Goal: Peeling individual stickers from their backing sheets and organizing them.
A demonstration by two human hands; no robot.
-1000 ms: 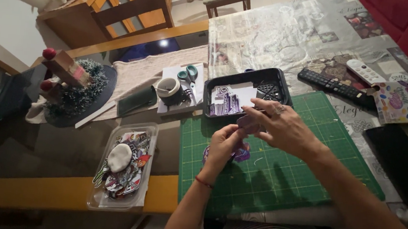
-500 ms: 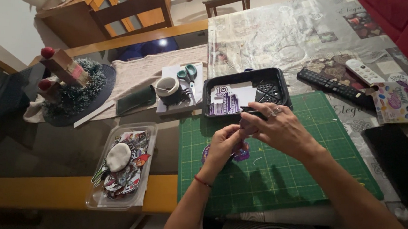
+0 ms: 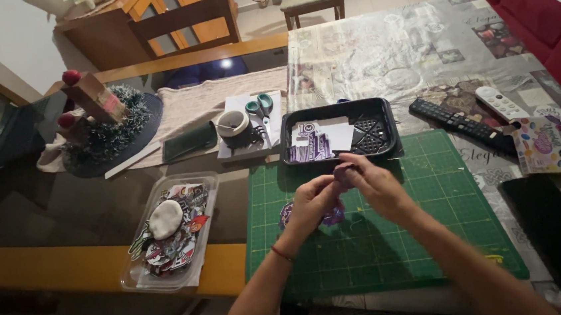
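Now, compared with a second earlier, the right hand (image 3: 373, 185) had drawn in from beside the black plastic tray (image 3: 381, 113) toward the left hand (image 3: 314, 201), so both sets of fingertips met pinched on one small purple sticker piece (image 3: 342, 174) above the green gridded cutting mat (image 3: 383, 212), suggesting the piece was being worked between both hands. A second purple cut-out (image 3: 333, 216) lay on the mat just below the hands. Counted: two remotes, one black (image 3: 462, 124) and one white (image 3: 501, 103), far right; one clear tub of stickers (image 3: 171, 230) near left; one pair of teal scissors (image 3: 262, 108)
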